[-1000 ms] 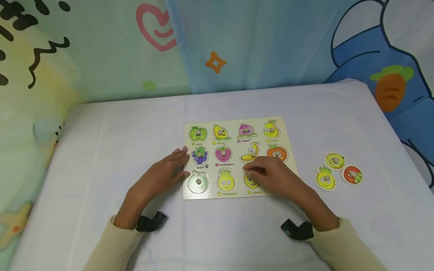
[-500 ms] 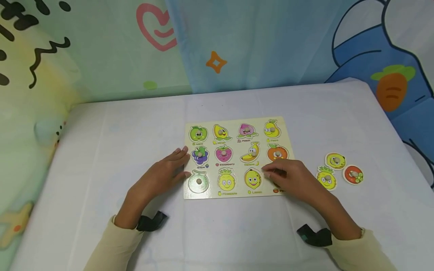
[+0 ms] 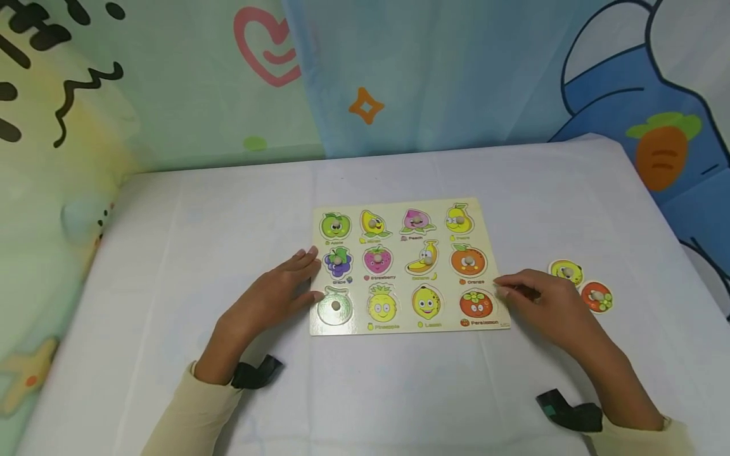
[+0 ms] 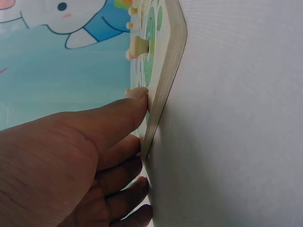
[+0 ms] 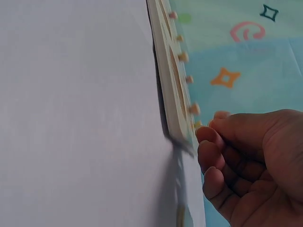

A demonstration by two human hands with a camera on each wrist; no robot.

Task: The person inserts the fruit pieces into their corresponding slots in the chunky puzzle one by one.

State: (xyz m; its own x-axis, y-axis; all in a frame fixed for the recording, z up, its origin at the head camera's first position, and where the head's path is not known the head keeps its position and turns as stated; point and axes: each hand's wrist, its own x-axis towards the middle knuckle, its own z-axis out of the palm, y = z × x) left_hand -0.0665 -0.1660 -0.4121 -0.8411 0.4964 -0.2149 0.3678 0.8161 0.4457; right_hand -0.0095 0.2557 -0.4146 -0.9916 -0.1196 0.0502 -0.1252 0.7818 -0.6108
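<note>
A cream wooden fruit puzzle board [image 3: 355, 221] lies in the middle of the table. My left hand [image 3: 279, 291] rests at its left edge; in the left wrist view the thumb [image 4: 135, 97] touches the board beside the melon's knob [image 4: 138, 46]. Knobbed pieces fill the upper two rows and the melon spot. Pineapple, lemon and persimmon pictures show without knobs. My right hand [image 3: 547, 304], fingers loosely bent and holding nothing, is just past the board's right edge. Beside it lie a yellow lemon piece [image 3: 566, 271] and a red persimmon piece [image 3: 597, 297]; the loose pineapple piece is hidden by the hand.
A white cloth [image 3: 228, 209] covers the table. Behind it hangs a printed cartoon curtain [image 3: 445, 76], with another patterned side [image 3: 68, 209] at the left. Black straps with camera mounts [image 3: 570, 411] sit at both wrists.
My right hand has moved right, from over the lemon picture to off the board, uncovering the persimmon picture and covering the loose pineapple piece. My left hand has stayed at the edge.
</note>
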